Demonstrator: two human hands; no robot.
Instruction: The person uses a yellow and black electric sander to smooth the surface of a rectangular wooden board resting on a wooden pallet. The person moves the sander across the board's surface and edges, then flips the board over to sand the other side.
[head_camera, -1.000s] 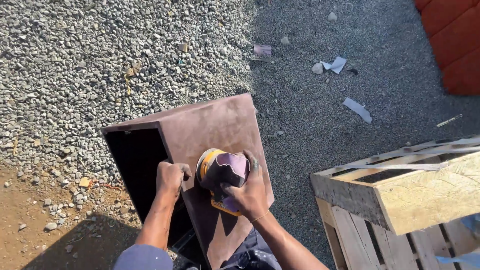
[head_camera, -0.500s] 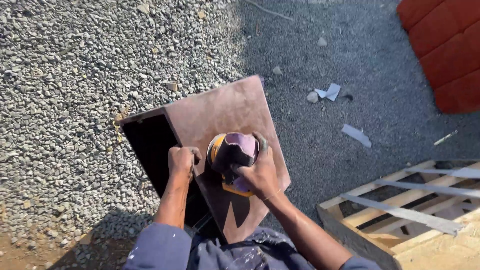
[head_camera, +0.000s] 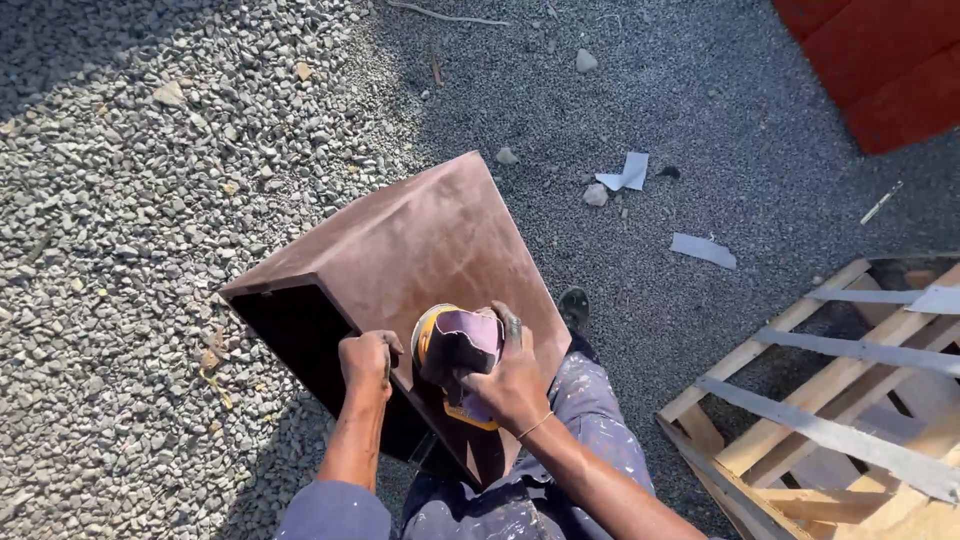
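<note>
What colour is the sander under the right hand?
The sander is purple on top with a yellow base, seen in the head view.

We see a brown box-shaped cabinet (head_camera: 420, 250), open on one side, tipped on the gravel so its broad flat panel faces upward and slopes toward us. The panel is dull reddish-brown with paler dusty patches; the open side at the left shows a dark, shadowed interior. Its near end rests against our lap. On the lower part of the panel sits a handheld orbital sander (head_camera: 455, 350), yellow at the base with a purple-grey top, flat against the surface. It lies just beside the panel's left edge, above the dark opening.
</note>
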